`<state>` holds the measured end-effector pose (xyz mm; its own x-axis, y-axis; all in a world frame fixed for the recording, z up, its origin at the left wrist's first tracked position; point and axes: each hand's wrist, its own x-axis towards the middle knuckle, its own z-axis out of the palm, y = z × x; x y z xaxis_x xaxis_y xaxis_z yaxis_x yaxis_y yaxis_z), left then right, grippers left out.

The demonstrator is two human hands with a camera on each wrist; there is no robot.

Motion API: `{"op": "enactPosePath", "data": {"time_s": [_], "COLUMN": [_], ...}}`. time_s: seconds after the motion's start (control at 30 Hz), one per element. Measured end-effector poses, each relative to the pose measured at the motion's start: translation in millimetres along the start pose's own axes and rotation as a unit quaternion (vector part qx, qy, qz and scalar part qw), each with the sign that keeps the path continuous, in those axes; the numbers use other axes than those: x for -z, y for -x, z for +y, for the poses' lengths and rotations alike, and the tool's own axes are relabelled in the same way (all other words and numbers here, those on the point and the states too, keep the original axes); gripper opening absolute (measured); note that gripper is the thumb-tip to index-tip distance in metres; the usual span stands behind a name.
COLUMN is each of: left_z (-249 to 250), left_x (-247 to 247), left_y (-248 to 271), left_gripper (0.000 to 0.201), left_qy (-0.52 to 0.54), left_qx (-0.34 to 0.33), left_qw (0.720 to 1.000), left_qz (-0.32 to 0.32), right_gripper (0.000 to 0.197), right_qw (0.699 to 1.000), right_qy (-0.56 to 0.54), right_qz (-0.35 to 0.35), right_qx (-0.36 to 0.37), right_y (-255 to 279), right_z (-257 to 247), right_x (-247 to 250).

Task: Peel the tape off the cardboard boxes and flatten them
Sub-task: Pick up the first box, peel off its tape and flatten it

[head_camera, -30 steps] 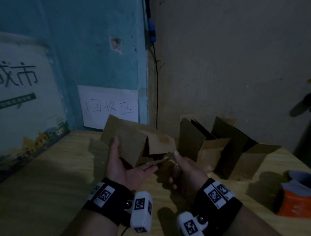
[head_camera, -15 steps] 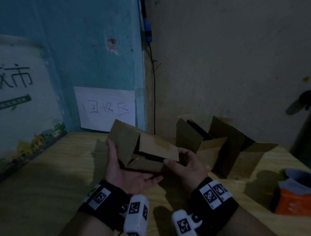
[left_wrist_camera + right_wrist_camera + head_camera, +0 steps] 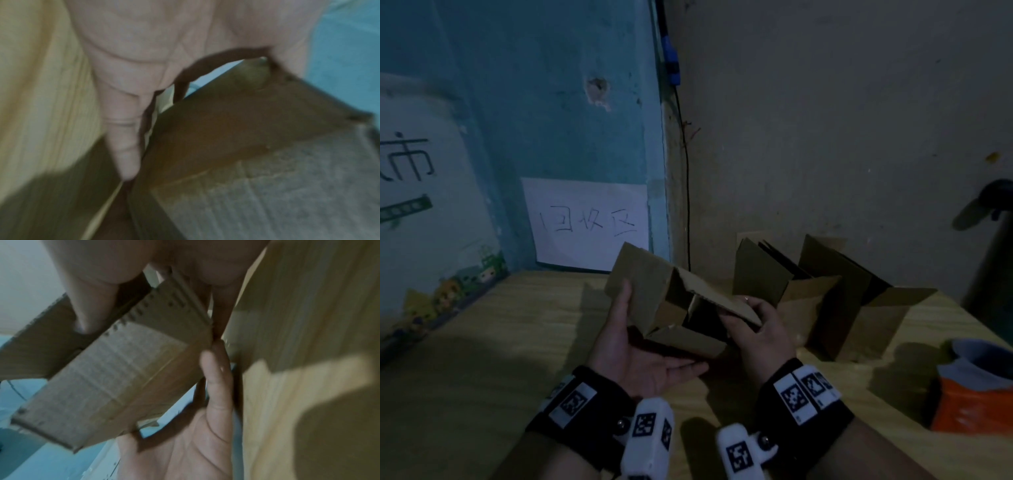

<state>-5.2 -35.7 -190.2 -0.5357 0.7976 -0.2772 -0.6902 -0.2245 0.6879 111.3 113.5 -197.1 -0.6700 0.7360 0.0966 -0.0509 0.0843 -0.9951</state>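
Box (image 3: pixel 654 301) turned since earlier, open flaps now facing viewer; left hand (image 3: pixel 633 346) cradles underside flat-fingered, right hand (image 3: pixel 760 329) pinches flap.

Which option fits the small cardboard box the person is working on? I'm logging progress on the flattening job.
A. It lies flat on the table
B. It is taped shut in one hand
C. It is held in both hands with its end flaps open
C: the small cardboard box sits between the left hand and right hand, flaps open and dark inside.

Held box (image 3: pixel 654 301) left of table's (image 3: pixel 482 342) other boxes (image 3: pixel 825 301).
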Motion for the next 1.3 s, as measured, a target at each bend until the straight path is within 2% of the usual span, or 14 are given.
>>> {"op": "enactPosePath", "data": {"time_s": [0.07, 0.13, 0.2, 0.23, 0.33, 0.37, 0.4, 0.47, 0.6, 0.67, 0.77, 0.87, 1.1, 1.3], "left_z": [2, 4, 9, 12, 15, 17, 18, 20, 27, 31, 33, 31, 16, 16], "left_x": [-2, -5, -6, -5, -4, -4, -7, -10, -13, -14, -15, -15, -19, -17], "left_y": [-3, -4, -2, -2, 0, 1, 4, 9, 14, 17, 20, 17, 11, 14], "left_gripper": [0.094, 0.096, 0.106, 0.100, 0.036, 0.017, 0.009, 0.021, 0.021, 0.029, 0.033, 0.051, 0.054, 0.052], "left_qy": [-0.005, -0.036, -0.124, -0.186, -0.334, -0.354, -0.365, -0.376, -0.350, -0.367, -0.434, -0.446, -0.495, -0.528], "left_qx": [-0.069, -0.147, -0.239, -0.277, -0.347, -0.371, -0.384, -0.387, -0.318, -0.283, -0.263, -0.251, -0.282, -0.289], "left_qw": [0.997, 0.984, 0.945, 0.916, 0.830, 0.812, 0.805, 0.808, 0.862, 0.872, 0.851, 0.846, 0.797, 0.779], "left_qz": [0.034, 0.095, 0.186, 0.225, 0.282, 0.279, 0.267, 0.237, 0.180, 0.154, 0.136, 0.153, 0.200, 0.174], "right_gripper": [0.040, 0.046, 0.050, 0.051, 0.052, 0.053, 0.054, 0.057, 0.065, 0.064, 0.056, 0.058, 0.070, 0.065], "right_qw": [1.000, 0.999, 0.999, 0.999, 0.999, 0.999, 0.999, 0.999, 0.998, 0.998, 0.999, 1.000, 0.996, 0.995], "right_qy": [-0.006, -0.015, -0.015, -0.010, 0.004, 0.005, 0.010, 0.023, 0.039, 0.040, 0.016, 0.004, 0.082, 0.099], "right_qz": [0.006, 0.004, 0.001, 0.001, 0.008, 0.012, 0.016, 0.028, 0.040, 0.043, 0.037, 0.025, 0.024, 0.020], "right_qx": [-0.010, -0.029, -0.039, -0.039, -0.037, -0.036, -0.034, -0.028, -0.035, -0.026, -0.007, 0.003, 0.004, 0.021], "right_y": [-3, -4, -4, -3, -4, -4, -4, -3, -2, -2, 0, 1, 1, 4], "right_z": [0, 0, 0, 0, -2, -2, -2, -2, -6, -7, -7, -9, -6, -6], "right_x": [2, 3, 3, 4, 4, 4, 4, 4, 5, 5, 6, 4, 2, 4]}}
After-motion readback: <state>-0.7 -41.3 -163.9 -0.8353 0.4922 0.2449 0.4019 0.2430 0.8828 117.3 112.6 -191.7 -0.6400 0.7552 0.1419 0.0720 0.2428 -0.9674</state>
